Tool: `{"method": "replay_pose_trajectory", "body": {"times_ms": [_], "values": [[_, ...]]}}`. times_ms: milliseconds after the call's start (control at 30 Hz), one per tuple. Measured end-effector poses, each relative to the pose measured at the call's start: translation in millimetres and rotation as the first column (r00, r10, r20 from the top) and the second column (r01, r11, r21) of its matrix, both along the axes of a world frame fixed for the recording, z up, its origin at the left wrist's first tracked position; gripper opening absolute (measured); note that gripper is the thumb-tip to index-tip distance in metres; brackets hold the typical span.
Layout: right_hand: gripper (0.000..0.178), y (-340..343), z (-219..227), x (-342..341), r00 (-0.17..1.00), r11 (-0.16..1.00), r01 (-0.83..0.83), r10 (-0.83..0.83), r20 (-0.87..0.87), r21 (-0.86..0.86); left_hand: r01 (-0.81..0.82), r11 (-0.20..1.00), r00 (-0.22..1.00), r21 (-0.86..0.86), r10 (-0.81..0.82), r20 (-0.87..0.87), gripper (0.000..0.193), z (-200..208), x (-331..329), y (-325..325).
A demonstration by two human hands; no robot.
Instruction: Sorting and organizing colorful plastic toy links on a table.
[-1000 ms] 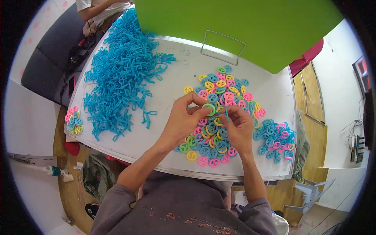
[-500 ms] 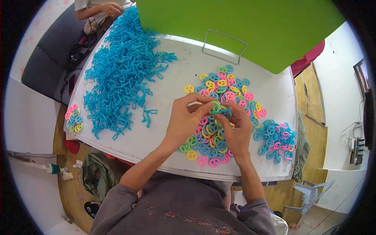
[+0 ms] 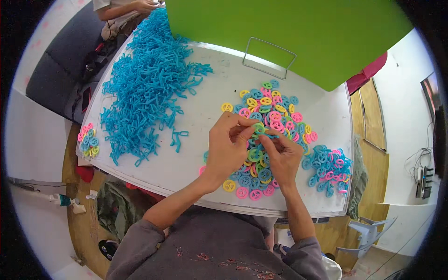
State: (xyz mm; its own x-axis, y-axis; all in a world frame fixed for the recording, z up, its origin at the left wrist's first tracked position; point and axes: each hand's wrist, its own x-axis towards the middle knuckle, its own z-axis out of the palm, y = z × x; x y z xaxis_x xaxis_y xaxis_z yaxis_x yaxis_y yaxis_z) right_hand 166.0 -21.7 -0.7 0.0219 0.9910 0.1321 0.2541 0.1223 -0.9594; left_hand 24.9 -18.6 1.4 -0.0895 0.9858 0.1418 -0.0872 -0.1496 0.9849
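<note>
Above the heap of colourful small plastic wheels [image 3: 255,180], my two hands meet. My left hand [image 3: 228,144] pinches a green wheel [image 3: 258,127] between thumb and fingers. Between the thumb and fingertips of my right hand [image 3: 284,158] is a blue forked plastic piece [image 3: 269,135], held against the green wheel. The fingers partly cover where the two parts touch, so I cannot tell whether they are joined. The heap mixes pink, yellow, blue and green wheels and lies on the white table [image 3: 196,140].
A large pile of blue forked pieces [image 3: 144,84] covers the table's left. At its right edge lie blue pieces with wheels [image 3: 327,168]; a few wheels [image 3: 87,141] sit at the left corner. A green panel [image 3: 289,37] and wire frame [image 3: 269,57] stand behind. Another person's hand [image 3: 144,5] shows far left.
My hands have drawn closer together, and the blue forked piece now meets the green wheel more closely. My left hand has turned slightly, its fingers curling in. The other person's hand has shifted.
</note>
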Motion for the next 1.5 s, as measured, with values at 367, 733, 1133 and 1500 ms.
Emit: {"method": "replay_pose_trajectory", "body": {"times_ms": [367, 733, 1133, 1500], "values": [[0.018, 0, 2, -3, 0.995, 0.995, 0.027, -0.036, -0.092, -0.101, -0.054, 0.999, 0.998, 0.000, 0.054, 0.012, 0.007, -5, 6, -2], [0.019, 8, -5, 12, 0.981, 0.953, -0.103, 0.050, 0.189, 0.286, 0.072, 0.997, 0.991, -0.030, -0.069, 0.117, 0.012, 0, -5, 3], [0.016, -16, 34, 110, 0.914, 0.998, 0.031, -0.053, 0.402, 0.061, -0.165, 0.940, 0.580, 0.298, 0.337, -0.742, 0.029, -18, -65, -28], [0.028, 1, 22, 215, 0.571, 0.965, 0.259, -0.126, 0.811, -0.032, -0.058, 0.958, 0.501, 0.280, 0.271, -0.822, 0.024, -45, -128, -20]]}}
